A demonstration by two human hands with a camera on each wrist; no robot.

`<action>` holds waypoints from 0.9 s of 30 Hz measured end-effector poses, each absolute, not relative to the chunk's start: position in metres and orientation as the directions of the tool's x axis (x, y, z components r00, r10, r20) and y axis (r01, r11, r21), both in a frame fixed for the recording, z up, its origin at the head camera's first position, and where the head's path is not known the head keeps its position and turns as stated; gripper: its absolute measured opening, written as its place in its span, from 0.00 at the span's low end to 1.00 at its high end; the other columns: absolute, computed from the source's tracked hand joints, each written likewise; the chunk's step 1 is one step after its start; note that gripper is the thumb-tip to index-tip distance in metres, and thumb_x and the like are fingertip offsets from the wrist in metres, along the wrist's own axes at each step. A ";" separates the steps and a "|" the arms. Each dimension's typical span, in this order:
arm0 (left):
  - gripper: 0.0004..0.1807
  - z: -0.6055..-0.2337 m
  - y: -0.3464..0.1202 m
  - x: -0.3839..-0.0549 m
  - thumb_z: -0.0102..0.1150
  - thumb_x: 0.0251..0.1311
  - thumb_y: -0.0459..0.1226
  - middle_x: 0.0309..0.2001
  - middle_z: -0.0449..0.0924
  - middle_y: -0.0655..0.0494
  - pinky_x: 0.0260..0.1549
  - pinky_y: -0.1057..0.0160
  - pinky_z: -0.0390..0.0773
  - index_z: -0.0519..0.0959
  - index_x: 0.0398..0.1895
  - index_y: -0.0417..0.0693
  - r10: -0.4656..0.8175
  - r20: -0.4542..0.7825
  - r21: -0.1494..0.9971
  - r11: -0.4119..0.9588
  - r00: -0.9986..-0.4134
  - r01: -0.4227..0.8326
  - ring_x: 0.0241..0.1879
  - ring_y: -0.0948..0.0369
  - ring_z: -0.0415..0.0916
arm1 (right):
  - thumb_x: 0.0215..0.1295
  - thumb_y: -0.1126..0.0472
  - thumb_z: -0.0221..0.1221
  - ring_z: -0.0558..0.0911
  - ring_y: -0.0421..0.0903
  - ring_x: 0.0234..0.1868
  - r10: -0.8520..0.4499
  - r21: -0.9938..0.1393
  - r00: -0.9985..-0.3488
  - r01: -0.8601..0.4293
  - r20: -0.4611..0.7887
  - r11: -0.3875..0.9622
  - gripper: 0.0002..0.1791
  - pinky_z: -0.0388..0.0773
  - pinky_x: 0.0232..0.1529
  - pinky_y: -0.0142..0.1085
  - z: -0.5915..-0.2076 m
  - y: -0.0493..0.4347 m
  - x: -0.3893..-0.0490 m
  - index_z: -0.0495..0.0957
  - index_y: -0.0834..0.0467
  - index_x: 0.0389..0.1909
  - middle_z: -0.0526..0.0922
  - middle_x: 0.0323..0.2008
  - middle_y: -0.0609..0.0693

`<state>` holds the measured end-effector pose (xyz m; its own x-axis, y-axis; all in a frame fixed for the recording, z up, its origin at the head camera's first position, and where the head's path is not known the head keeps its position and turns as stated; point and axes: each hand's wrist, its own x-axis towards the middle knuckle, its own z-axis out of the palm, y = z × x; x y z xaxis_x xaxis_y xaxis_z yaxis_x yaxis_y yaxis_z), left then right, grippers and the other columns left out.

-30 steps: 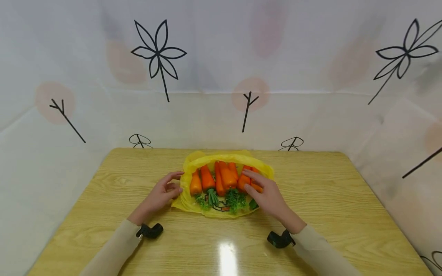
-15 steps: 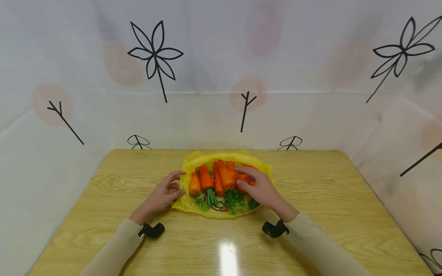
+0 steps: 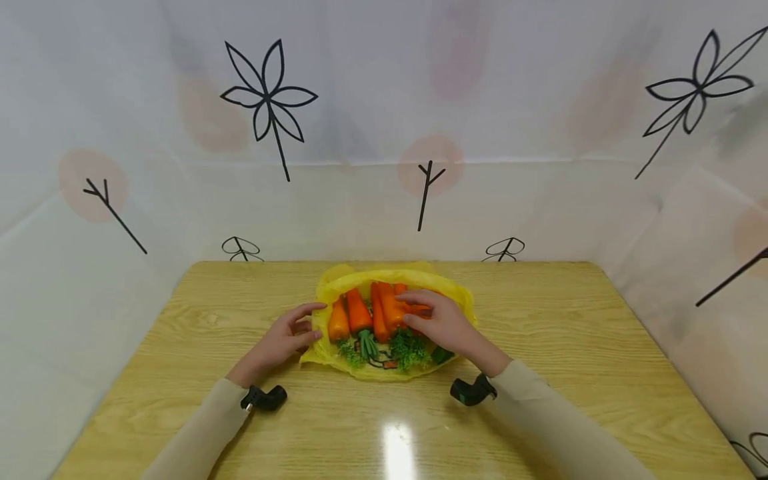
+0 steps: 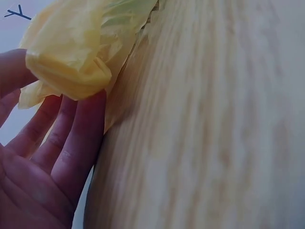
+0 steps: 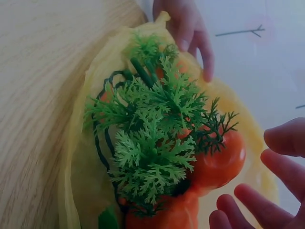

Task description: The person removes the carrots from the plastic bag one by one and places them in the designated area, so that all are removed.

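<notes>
A yellow plastic bag (image 3: 322, 320) lies spread open on the table, with several orange carrots (image 3: 393, 303) in it, their green leafy tops (image 5: 152, 162) toward the person. At the bag's left rim is my left hand (image 3: 285, 337), thumb and fingers apart and loosely bent. In the left wrist view its fingers (image 4: 78, 143) touch the folded rim from outside. My right hand (image 3: 444, 323) hovers over the right-hand carrots and hides part of them. The right wrist view shows its fingers (image 5: 281, 171) spread beside an orange carrot (image 5: 221, 160), holding nothing.
The wooden table (image 3: 540, 320) carries the bag near its back edge. Behind and at the sides hangs a white cloth (image 3: 348, 200) with black plant drawings. Black wrist mounts (image 3: 264, 398) sit on both cuffs.
My right hand has moved left across the carrots, from the bag's right side toward its middle. The left hand has shifted only slightly at the rim.
</notes>
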<state>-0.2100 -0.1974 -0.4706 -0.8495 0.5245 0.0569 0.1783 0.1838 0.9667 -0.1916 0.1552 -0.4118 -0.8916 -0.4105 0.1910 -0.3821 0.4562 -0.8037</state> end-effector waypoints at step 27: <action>0.28 -0.477 -0.198 -0.214 0.57 0.69 0.29 0.48 0.72 0.41 0.20 0.65 0.65 0.65 0.71 0.40 0.505 0.066 0.992 0.061 -0.861 0.112 0.21 0.60 0.61 | 0.64 0.53 0.68 0.77 0.57 0.58 -0.367 -0.761 -0.915 -0.357 0.169 0.541 0.24 0.77 0.49 0.50 -0.417 0.138 -0.195 0.81 0.56 0.59 0.73 0.64 0.60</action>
<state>-0.2137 -0.1975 -0.4768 -0.8606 0.5050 0.0661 0.1122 0.0613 0.9918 -0.1953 0.1385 -0.4168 -0.9149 -0.3667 0.1688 -0.3574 0.5414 -0.7610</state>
